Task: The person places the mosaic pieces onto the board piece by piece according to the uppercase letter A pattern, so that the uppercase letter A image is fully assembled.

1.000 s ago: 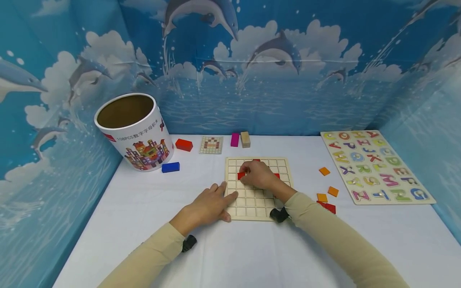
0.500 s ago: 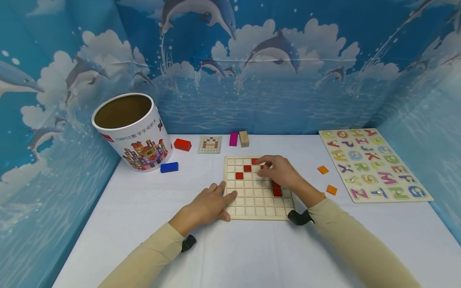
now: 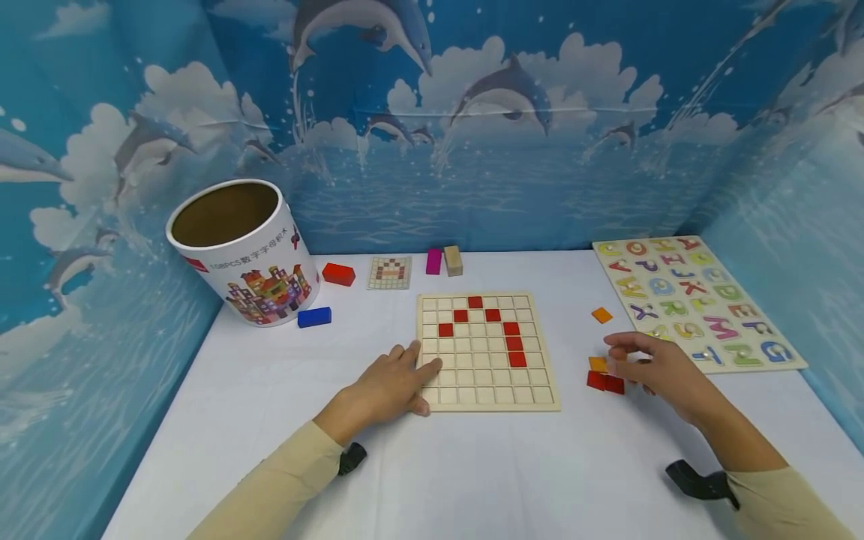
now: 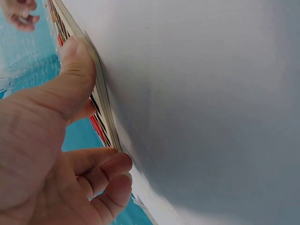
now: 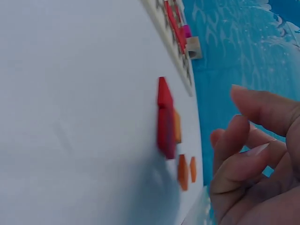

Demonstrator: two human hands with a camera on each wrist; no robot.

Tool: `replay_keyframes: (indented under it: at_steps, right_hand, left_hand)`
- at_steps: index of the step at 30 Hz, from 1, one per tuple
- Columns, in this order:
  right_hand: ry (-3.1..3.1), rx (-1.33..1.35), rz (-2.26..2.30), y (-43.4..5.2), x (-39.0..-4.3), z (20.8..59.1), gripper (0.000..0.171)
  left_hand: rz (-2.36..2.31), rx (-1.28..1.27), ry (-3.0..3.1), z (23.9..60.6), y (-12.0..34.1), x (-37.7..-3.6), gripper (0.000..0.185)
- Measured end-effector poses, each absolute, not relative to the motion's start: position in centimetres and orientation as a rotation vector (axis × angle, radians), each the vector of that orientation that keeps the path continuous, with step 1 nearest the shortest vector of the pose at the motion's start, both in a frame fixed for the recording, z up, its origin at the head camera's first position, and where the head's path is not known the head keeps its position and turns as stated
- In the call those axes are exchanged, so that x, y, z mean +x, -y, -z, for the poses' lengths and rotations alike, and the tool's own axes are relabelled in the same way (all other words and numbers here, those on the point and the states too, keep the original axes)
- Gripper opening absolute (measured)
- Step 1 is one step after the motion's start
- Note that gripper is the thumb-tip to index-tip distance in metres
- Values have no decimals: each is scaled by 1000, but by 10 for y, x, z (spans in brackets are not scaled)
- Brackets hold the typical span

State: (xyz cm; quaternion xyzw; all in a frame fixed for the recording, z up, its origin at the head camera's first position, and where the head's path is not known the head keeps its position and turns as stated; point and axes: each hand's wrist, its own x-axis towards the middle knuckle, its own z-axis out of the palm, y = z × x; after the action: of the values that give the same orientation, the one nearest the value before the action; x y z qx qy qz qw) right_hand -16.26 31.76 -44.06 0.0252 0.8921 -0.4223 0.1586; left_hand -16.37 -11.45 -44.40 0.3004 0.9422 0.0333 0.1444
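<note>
Surface (image 3: 472, 465): white cloth, enclosed on three sides by blue backdrop panels (image 3: 513, 150) printed with dolphins, clouds and sea.

Grid board (image 3: 487, 351): pale wood, square cells, lying flat at centre. Seven red tiles (image 3: 511, 328) sit in its cells, forming an arch-like line in the upper half.

Left hand (image 3: 388, 386): rests flat on the surface at the board's lower left corner, fingers straight, fingertips lying on the board's edge. The left wrist view shows the thumb (image 4: 75, 75) pressed against the board's rim.

Right hand (image 3: 658, 367): to the right of the board, just above the surface, fingers loosely curled and holding nothing, fingertips just beside loose tiles.

Loose tiles: two red tiles (image 3: 605, 382) side by side, an orange tile (image 3: 598, 364) touching them behind, another orange tile (image 3: 602, 315) farther back.

Alphabet puzzle (image 3: 695, 300): coloured letters, far right.

Cardboard tub (image 3: 243, 251): round, open-topped, tilted, far left; a blue block (image 3: 314, 316) and a red block (image 3: 338, 274) near it.

Pattern card (image 3: 389, 272): back centre, with a magenta block (image 3: 433, 261) and a plain wooden block (image 3: 453, 260) just beside.
</note>
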Motion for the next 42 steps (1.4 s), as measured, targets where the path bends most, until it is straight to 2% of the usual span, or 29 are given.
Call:
replay_keyframes:
  at_steps: [5, 8, 16, 25, 34, 42]
  right_hand:
    - [-2537, 27, 1104, -331, -145, 451, 75]
    - [-2568, 11, 1051, -332, -140, 456, 73]
    - [-2721, -5, 927, -324, -138, 464, 47]
    - [-2752, 26, 953, -321, -138, 466, 35]
    - [-2662, 4, 1173, -329, -142, 465, 46]
    - [-2528, 45, 1503, -319, -162, 454, 50]
  left_hand:
    - [-87, 875, -2725, 445, 114, -165, 82]
    - [-86, 878, -2723, 445, 114, -165, 82]
    - [-88, 880, -2726, 445, 115, -164, 81]
    - [-91, 858, -2719, 446, 114, -164, 81]
    - [-98, 871, -2725, 445, 115, -164, 80]
    - [-92, 880, -2742, 446, 115, -163, 80]
